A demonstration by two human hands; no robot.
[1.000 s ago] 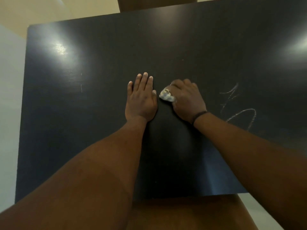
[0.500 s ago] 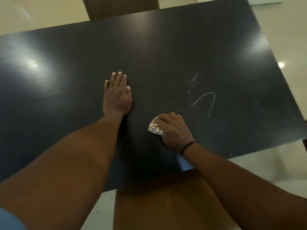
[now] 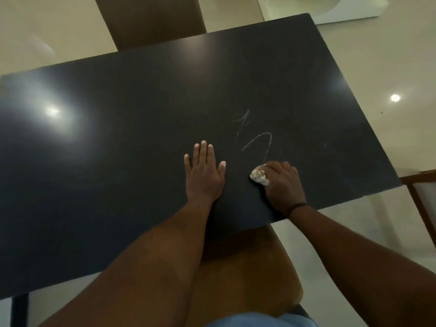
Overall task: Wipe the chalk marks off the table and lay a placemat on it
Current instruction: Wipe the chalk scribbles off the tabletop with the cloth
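We wipe at the chalk (image 3: 257, 140).
Right hand (image 3: 283, 185) grips a cloth (image 3: 259, 177) below it; left hand (image 3: 204, 172) lies flat on the table (image 3: 118, 138).

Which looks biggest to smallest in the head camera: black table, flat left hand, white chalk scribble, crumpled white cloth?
1. Black table
2. Flat left hand and white chalk scribble: too alike to rank
3. Crumpled white cloth, partly hidden under the right hand

Glossy cream floor (image 3: 377, 67); brown chairs (image 3: 151, 17).
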